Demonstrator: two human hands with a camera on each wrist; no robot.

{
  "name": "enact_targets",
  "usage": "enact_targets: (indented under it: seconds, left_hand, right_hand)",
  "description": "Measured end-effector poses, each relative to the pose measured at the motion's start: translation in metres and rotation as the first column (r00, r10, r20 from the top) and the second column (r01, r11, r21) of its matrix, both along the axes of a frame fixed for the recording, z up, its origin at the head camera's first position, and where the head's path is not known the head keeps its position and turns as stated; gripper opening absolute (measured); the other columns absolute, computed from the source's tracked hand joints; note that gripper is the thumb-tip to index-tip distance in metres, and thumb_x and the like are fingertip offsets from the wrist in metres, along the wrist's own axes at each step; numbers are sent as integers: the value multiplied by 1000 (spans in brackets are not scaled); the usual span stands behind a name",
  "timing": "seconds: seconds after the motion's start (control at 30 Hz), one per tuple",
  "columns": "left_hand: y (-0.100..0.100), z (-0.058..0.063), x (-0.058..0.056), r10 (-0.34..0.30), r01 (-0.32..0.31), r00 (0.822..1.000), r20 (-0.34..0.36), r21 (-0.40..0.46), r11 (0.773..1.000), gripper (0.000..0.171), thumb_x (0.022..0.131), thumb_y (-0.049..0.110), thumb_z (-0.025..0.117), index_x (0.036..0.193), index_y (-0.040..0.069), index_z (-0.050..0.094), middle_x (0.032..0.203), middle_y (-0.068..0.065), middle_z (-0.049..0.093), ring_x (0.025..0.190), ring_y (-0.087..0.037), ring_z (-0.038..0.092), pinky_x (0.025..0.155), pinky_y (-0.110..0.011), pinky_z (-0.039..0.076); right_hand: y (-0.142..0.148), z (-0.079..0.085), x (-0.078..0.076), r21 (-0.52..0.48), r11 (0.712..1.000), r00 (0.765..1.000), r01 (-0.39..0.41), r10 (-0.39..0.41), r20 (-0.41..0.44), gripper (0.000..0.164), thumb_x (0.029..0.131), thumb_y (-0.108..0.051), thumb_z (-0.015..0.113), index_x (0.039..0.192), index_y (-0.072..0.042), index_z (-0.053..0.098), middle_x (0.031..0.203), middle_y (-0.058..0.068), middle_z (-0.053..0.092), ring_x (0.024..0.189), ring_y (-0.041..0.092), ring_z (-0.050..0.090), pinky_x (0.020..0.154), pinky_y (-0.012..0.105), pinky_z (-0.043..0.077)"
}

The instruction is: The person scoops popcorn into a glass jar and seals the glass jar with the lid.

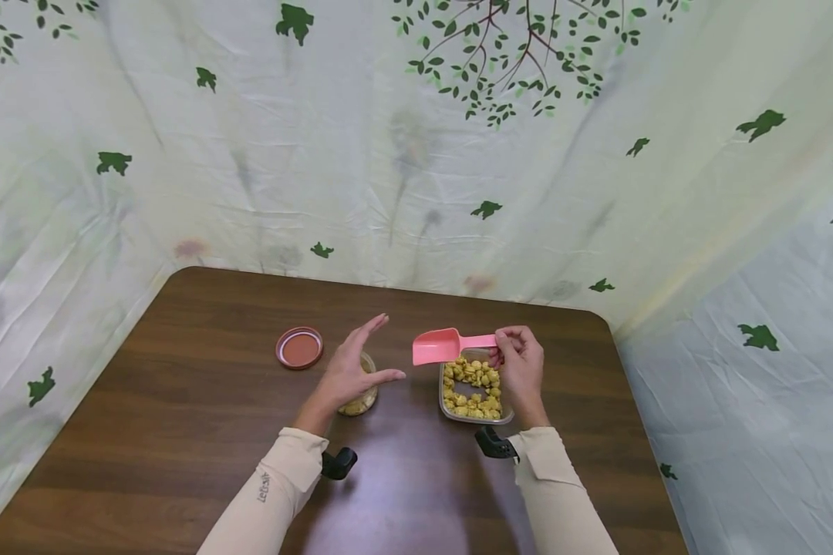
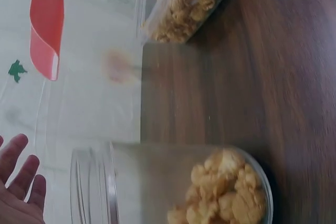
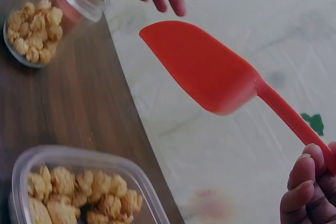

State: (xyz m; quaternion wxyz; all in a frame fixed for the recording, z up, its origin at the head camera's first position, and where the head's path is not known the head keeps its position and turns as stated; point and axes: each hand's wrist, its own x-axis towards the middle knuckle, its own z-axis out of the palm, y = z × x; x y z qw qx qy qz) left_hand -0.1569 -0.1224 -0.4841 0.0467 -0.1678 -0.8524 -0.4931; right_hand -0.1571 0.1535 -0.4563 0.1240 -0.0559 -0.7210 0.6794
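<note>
My right hand (image 1: 521,366) pinches the handle of a pink scoop (image 1: 437,346), held above the far side of a clear plastic tub (image 1: 475,421). The scoop's bowl, with no popcorn visible in it, points left. Caramel popcorn (image 3: 84,192) lies around the sides of the tub with a bare patch in the middle. My left hand (image 1: 350,372) is spread, fingers extended and thumb apart, over a clear jar (image 2: 152,166). Popcorn (image 2: 226,192) fills the jar's lower part, and its mouth is uncovered. In the head view the left hand partly hides the jar.
A reddish-brown round lid (image 1: 300,348) lies on the dark wooden table (image 1: 215,401), left of the jar. Behind the table's far edge hangs a pale curtain (image 1: 347,154) with leaf prints. Black wrist cameras (image 1: 338,464) sit at both cuffs.
</note>
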Motion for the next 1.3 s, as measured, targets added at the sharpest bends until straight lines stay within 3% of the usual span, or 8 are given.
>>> enact_targets:
  seconds: [0.27, 0.5, 0.87, 1.17, 1.3]
  left_hand:
    - [21, -1, 2, -36, 41, 997, -70, 83, 996, 86, 73, 24, 85, 144, 5, 41, 143, -10, 50, 134, -29, 41, 109, -52, 31]
    - [37, -10, 2, -35, 41, 991, -133, 45, 998, 80, 74, 23, 84, 140, 1, 46, 139, -14, 53, 129, -30, 47, 107, -48, 36]
    - [55, -19, 6, -38, 39, 999, -28, 39, 999, 81, 75, 29, 83, 143, 8, 44, 142, -13, 50, 131, -31, 45, 108, -48, 35]
    - [70, -41, 7, -96, 94, 995, 32, 59, 994, 87, 73, 31, 84, 145, 10, 41, 144, -16, 46, 133, -34, 42, 108, -50, 33]
    - [75, -50, 8, -113, 109, 992, 53, 63, 992, 90, 71, 32, 85, 147, 13, 40, 146, -13, 45, 134, -33, 41, 109, -50, 33]
  right_hand:
    - [19, -1, 2, 5, 998, 997, 61, -61, 35, 14, 99, -9, 53, 101, 5, 55, 71, 7, 59, 55, 12, 54, 50, 20, 47]
    - [34, -6, 3, 6, 996, 995, 92, -92, 34, 17, 99, -8, 53, 102, 8, 54, 73, 14, 58, 54, 8, 52, 51, 19, 46]
    - [55, -12, 15, 57, 992, 988, 117, -122, 92, 18, 99, -12, 54, 104, 5, 55, 73, 8, 58, 56, 10, 51, 53, 20, 48]
    - [75, -20, 20, 114, 986, 986, 124, -136, 98, 20, 98, -11, 54, 107, 7, 54, 70, 0, 58, 57, 10, 50, 54, 19, 47]
    - [80, -24, 22, 144, 980, 984, 140, -154, 91, 17, 98, -10, 55, 104, 6, 56, 72, 6, 58, 58, 11, 50, 55, 21, 48]
